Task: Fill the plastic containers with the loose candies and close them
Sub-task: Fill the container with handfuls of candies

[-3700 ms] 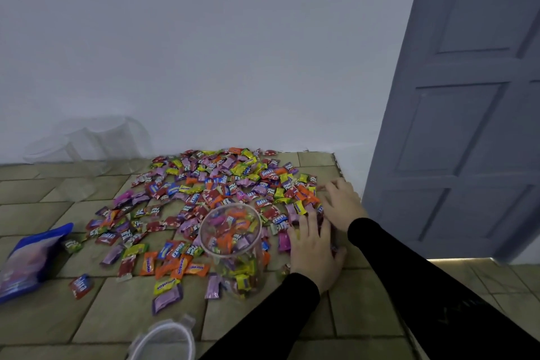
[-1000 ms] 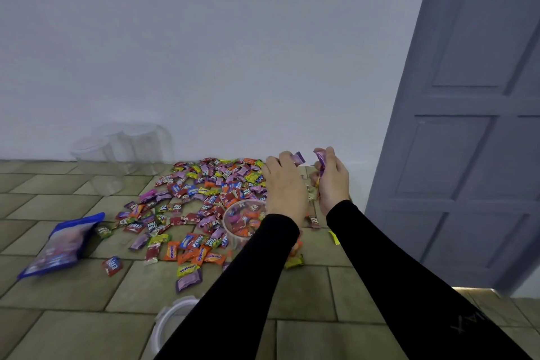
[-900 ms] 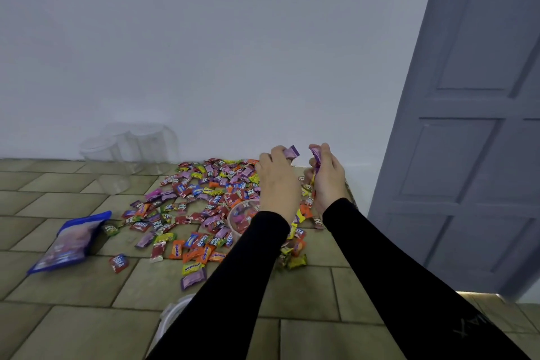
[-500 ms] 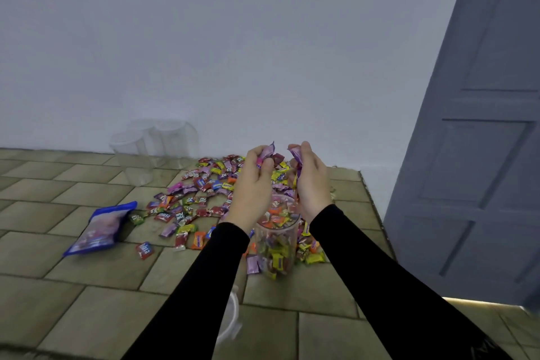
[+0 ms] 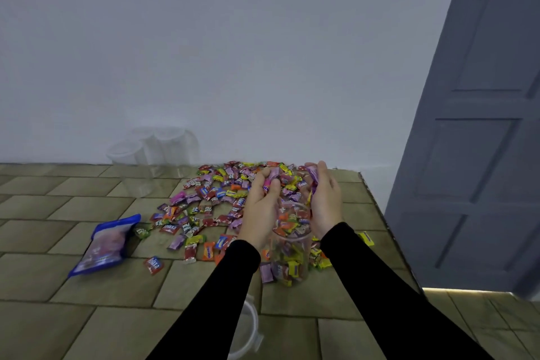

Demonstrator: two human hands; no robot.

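A clear plastic container (image 5: pixel 290 254) stands on the tiled floor, largely filled with wrapped candies. My left hand (image 5: pixel 261 207) and my right hand (image 5: pixel 324 202) hover on either side of its mouth, palms facing each other. Each holds candies in curled fingers; purple wrappers show at the fingertips. A wide spread of loose colourful candies (image 5: pixel 216 199) lies on the floor behind and left of the container. Its clear lid (image 5: pixel 248 330) lies near my left sleeve at the bottom.
Three empty clear containers (image 5: pixel 152 152) stand against the white wall at the back left. A blue candy bag (image 5: pixel 106 242) lies on the floor to the left. A grey door (image 5: pixel 479 155) stands to the right.
Both hands scooped candies off the floor, lifted them and carried them over the container's mouth; they now sit lower and slightly further apart above it. The camera shifted right.
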